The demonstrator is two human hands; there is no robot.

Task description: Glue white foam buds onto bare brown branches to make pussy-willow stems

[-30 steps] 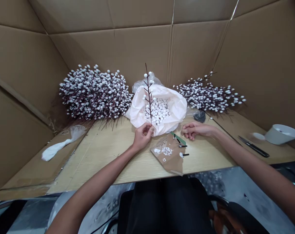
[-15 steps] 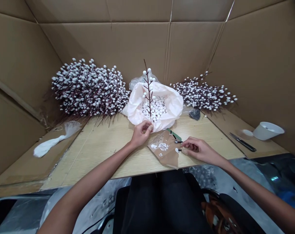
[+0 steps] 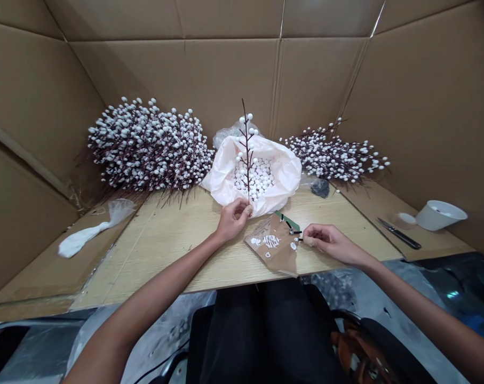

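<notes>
My left hand (image 3: 234, 218) is closed around the bottom of an upright artificial berry stem (image 3: 247, 160), dark brown with white berries on its short twigs and a bare tip. Behind the stem sits a pale pink plastic bag (image 3: 286, 184), open at the top, full of loose white berries (image 3: 260, 178). Right of the left hand lies a brown card (image 3: 279, 262) with smears of white glue (image 3: 271, 241). My right hand (image 3: 332, 242) pinches the end of a small black stick (image 3: 300, 239) at the card's right edge. Several similar black pieces rest along that edge.
A large pile of finished berry stems (image 3: 149, 144) is at the back left, a smaller pile (image 3: 333, 152) at the back right. On the right are a knife (image 3: 399, 233) and a white tub (image 3: 441, 216). A white-filled plastic bag (image 3: 84, 239) lies left. Cardboard walls surround the table.
My right hand has shifted slightly up and to the right with the black stick, away from the glue blob. The left hand still holds the stem, which stands slightly farther right in view.
</notes>
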